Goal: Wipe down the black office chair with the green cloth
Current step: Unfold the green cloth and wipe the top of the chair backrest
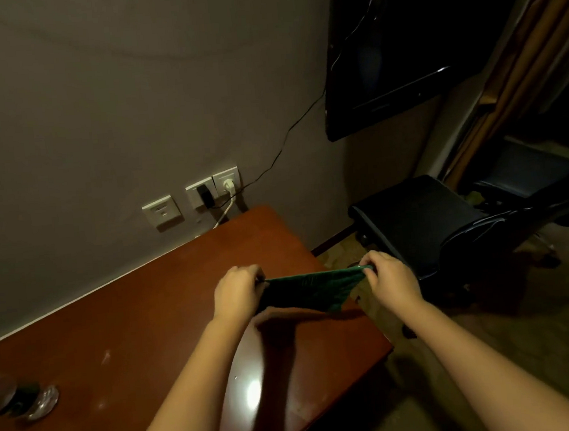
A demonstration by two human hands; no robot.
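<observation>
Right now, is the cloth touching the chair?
No, the left hand and right hand hold the cloth over the desk, clear of the chair.

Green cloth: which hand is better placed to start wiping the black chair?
Probably the right hand. It pinches the green cloth at the end nearer the black office chair; the left hand holds the far end, above the desk.
</observation>
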